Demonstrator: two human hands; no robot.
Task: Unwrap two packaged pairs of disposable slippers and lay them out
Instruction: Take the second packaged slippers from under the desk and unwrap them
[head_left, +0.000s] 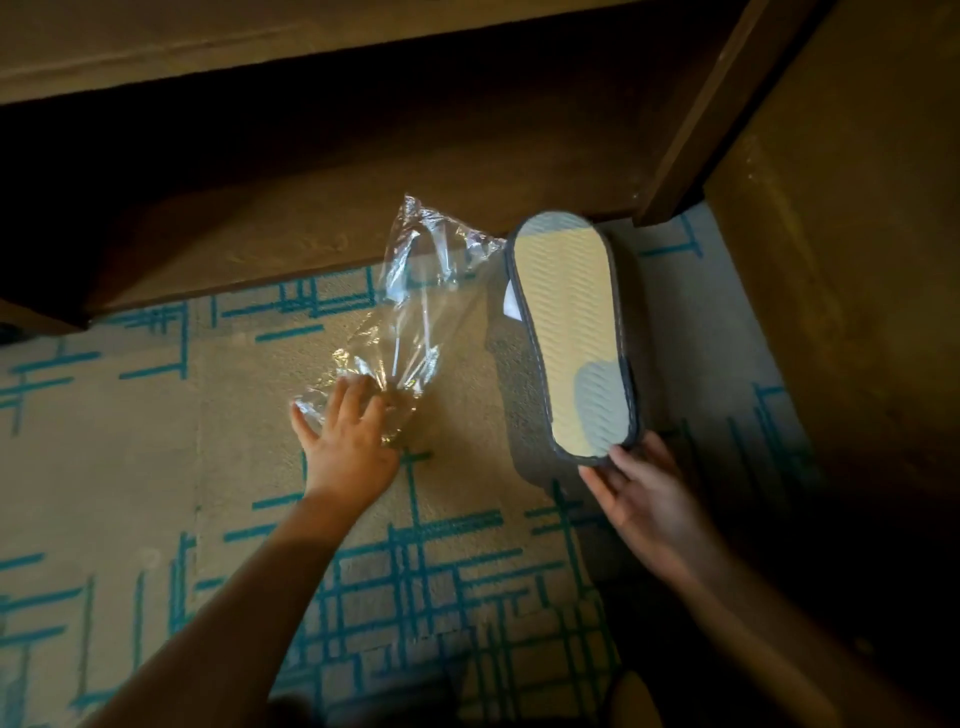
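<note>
A disposable slipper (571, 332) with a pale ribbed sole and dark grey edging is held sole-up above the carpet. My right hand (644, 499) grips its near end. A second slipper seems stacked under it; I cannot tell for sure. An empty clear plastic wrapper (410, 296) stands crumpled to its left. My left hand (348, 436) holds the wrapper's lower end against the carpet. No other slipper package is in view.
The floor is beige carpet (156, 467) with teal line patterns. A dark wooden furniture base (311, 208) runs along the far side, and a wooden post (696, 114) and panel (841, 260) close off the right.
</note>
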